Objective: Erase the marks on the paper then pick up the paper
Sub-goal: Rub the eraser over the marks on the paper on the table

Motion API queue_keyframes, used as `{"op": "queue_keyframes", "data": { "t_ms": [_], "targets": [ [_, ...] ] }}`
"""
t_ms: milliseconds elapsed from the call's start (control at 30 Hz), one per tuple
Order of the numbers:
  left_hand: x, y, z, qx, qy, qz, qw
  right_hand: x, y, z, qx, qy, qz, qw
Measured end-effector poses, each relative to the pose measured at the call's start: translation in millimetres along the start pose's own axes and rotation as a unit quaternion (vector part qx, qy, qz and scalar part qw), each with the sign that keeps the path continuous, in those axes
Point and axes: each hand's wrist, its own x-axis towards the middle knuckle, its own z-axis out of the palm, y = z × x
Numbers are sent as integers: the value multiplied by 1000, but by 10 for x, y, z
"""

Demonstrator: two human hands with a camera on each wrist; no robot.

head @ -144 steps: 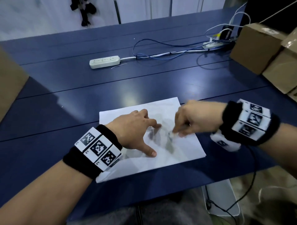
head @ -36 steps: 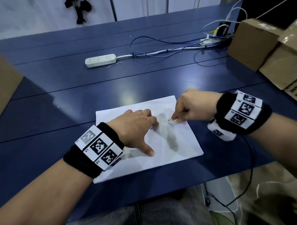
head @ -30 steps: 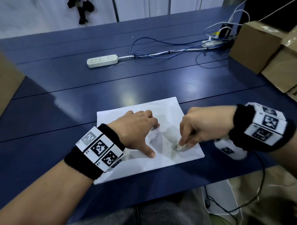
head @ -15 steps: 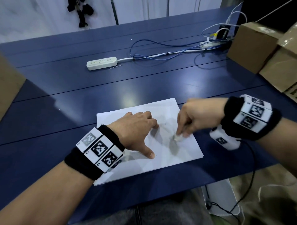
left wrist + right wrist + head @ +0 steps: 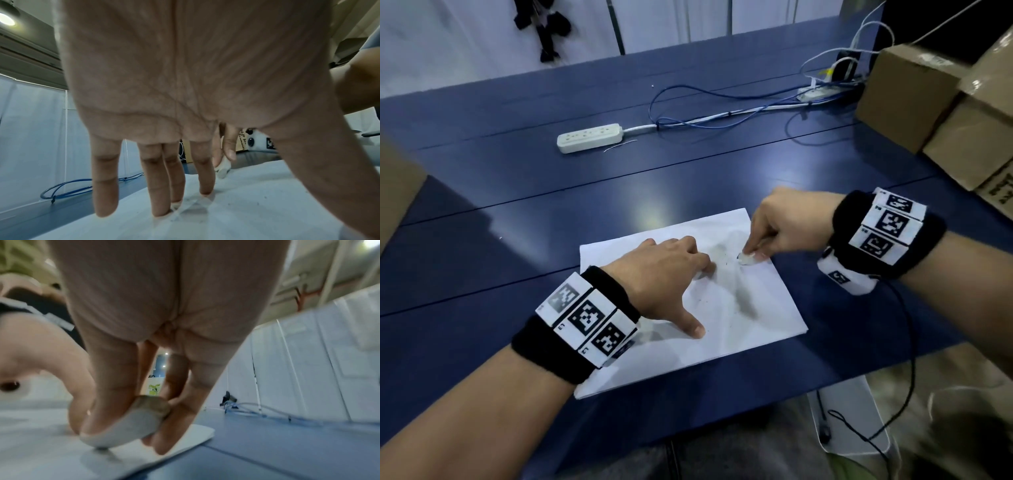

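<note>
At the centre of the head view, the paper (image 5: 750, 301) lies flat on the blue table (image 5: 517, 192). The left hand (image 5: 664, 274) presses it with spread fingers. The right hand (image 5: 780, 222) pinches an eraser (image 5: 748, 259) against its upper right edge.

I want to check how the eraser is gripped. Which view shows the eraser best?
The right wrist view: the eraser fills the near frame, pinched by the right hand, tip on the paper. The head view shows a small white bit; the left wrist view glimpses it behind the left hand's fingers.
</note>
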Motion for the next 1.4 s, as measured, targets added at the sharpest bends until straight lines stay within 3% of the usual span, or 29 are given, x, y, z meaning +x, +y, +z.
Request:
{"op": "queue_keyframes", "data": {
  "t_ms": [67,200,267,367,433,633,767,833,1000,1033,1167,1233,1400],
  "targets": [
    [-3,-13,7,-1,2,-3,1000,-34,-2,36,-8,-14,-10,1000],
    [6,-18,26,-4,3,-2,1000,-345,-239,129,35,-145,-65,987],
    [9,-11,23,-3,1,-1,1000,-299,-208,89,28,-124,-64,990],
    [8,1,11,-2,-1,-1,1000,-92,-28,4,5,-16,-7,1000],
    [4,4,3,1,-1,-1,1000,-71,46,29,4,17,11,1000],
    [20,2,1,8,-7,0,1000,-394,-187,134,42,-109,-54,992],
    [24,35,-26,18,-17,0,1000,-61,-20,9,16,-1,-2,1000],
    [28,35,-37,16,-18,-2,1000,-23,30,16,14,8,7,1000],
    [42,16,-20,13,-17,-3,1000,-400,-218,144,51,-146,-53,987],
    [41,22,-23,13,-19,-2,1000,-402,-219,132,63,-151,-53,985],
    [45,59,-50,24,-29,-3,999,-113,20,15,23,-17,10,1000],
    [52,66,-63,29,-32,-4,999,-104,88,44,24,11,19,999],
    [72,57,-66,26,-34,-3,999,-528,-199,142,50,-130,-60,989]
  ]
}}
